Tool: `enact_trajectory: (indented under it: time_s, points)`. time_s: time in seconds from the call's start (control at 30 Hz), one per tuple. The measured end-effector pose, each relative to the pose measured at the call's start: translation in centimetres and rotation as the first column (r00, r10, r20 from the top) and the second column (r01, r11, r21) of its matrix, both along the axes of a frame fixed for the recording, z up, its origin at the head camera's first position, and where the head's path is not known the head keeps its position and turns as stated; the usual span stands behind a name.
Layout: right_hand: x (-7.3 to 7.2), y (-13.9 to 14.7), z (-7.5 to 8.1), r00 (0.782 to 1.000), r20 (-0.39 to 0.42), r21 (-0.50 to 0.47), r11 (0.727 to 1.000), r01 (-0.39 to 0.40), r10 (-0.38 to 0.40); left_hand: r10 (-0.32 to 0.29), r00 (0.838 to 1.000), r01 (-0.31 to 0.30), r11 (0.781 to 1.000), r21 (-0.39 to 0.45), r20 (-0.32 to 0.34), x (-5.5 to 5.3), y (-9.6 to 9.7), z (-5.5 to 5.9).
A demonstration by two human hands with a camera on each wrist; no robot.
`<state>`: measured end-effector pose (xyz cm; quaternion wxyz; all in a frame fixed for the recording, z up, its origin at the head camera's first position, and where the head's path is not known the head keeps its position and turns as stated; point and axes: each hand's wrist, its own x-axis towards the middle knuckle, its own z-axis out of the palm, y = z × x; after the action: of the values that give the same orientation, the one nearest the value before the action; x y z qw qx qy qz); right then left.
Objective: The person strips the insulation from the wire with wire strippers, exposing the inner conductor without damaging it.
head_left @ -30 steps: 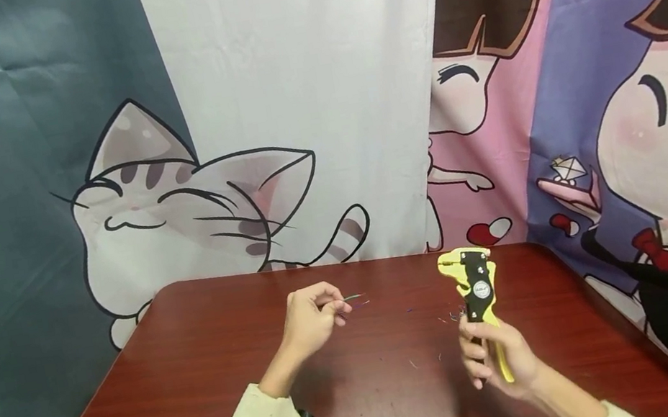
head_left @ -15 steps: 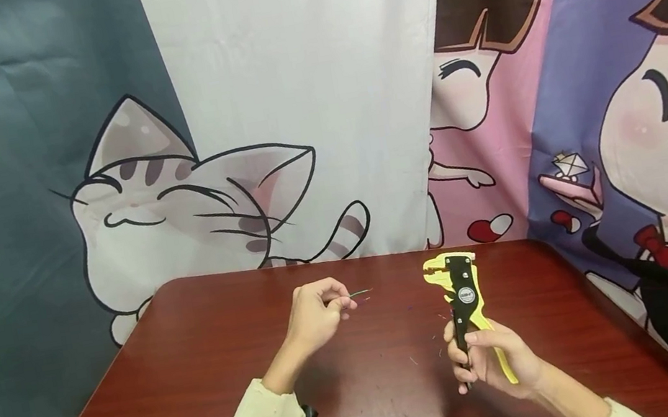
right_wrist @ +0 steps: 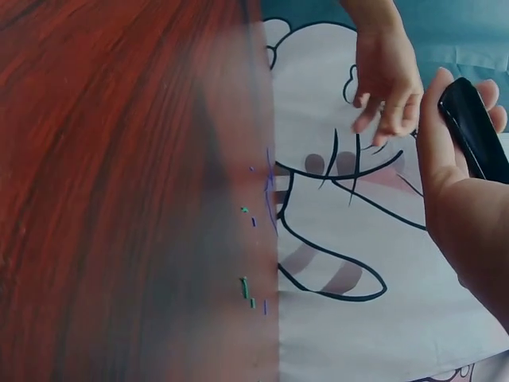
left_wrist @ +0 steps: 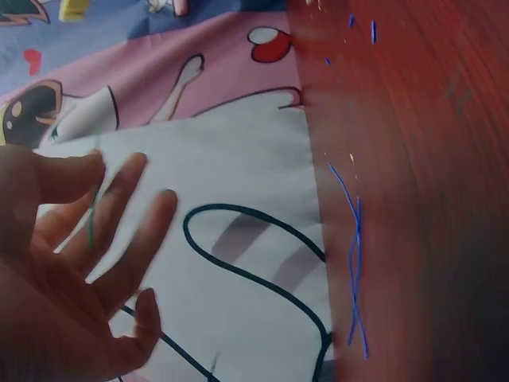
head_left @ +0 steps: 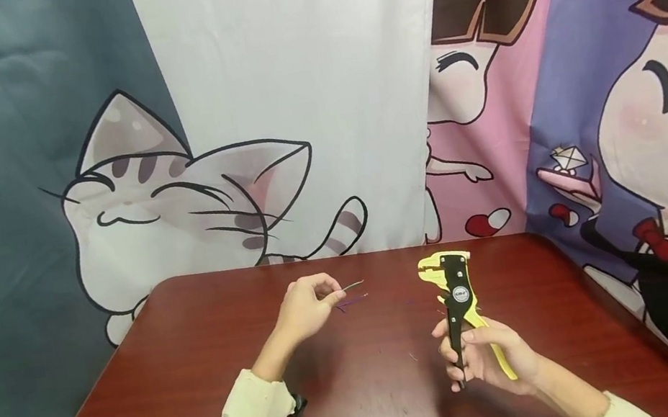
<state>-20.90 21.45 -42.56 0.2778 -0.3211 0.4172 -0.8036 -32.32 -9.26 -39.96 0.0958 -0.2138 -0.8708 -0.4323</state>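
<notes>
Between thumb and fingertips, my left hand (head_left: 309,307) pinches a thin green wire (head_left: 353,285); in the left wrist view the wire (left_wrist: 91,219) runs past the thumb, the other fingers spread. Thin blue-purple wires (left_wrist: 355,247) lie on the table below that hand. At the right, my right hand (head_left: 495,354) grips a yellow-and-black wire stripper (head_left: 460,290) by its handles. The stripper is upright, head at the top, its handles spread apart. Only a black handle (right_wrist: 475,127) of it shows in the right wrist view. The two hands are well apart.
Short green and blue wire scraps (right_wrist: 244,288) lie scattered on the dark red wooden table (head_left: 203,375). A cartoon-printed curtain (head_left: 301,82) hangs behind the table's far edge. Something small and black (head_left: 298,405) shows at the left sleeve.
My right hand has brought the wire stripper a little to the left, and its handles have spread wider. My left hand has shifted slightly, still pinching the green wire.
</notes>
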Motion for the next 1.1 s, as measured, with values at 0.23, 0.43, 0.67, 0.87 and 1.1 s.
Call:
enact_trajectory:
  time_s: [0.23, 0.43, 0.67, 0.87, 1.1]
  points:
    - [-0.6, -0.2, 0.8, 0.999, 0.037, -0.007, 1.000, 0.000, 0.001, 0.033, 0.997, -0.014, 0.966, -0.258, 0.069, -2.3, -0.5, -1.1]
    - [-0.6, 0.2, 0.5, 0.997, 0.077, 0.052, 0.998, 0.025, -0.029, 0.086, 0.990, -0.044, 0.939, -0.340, 0.112, -3.8, -0.2, -2.0]
    - [-0.4, 0.9, 0.1, 0.990, 0.126, 0.105, 0.993, 0.053, -0.066, 0.118, 0.984, -0.058, 0.921, -0.386, 0.132, -4.3, 0.6, -3.3]
    - [-0.1, 1.3, -0.1, 0.975, 0.188, 0.199, 0.976, 0.085, -0.123, 0.128, 0.978, -0.043, 0.896, -0.441, 0.164, -4.6, 0.5, -5.0]
    - [0.4, 1.8, -0.7, 0.962, 0.209, 0.318, 0.942, 0.105, -0.178, 0.145, 0.967, -0.030, 0.881, -0.472, 0.210, -5.0, 0.4, -6.0]
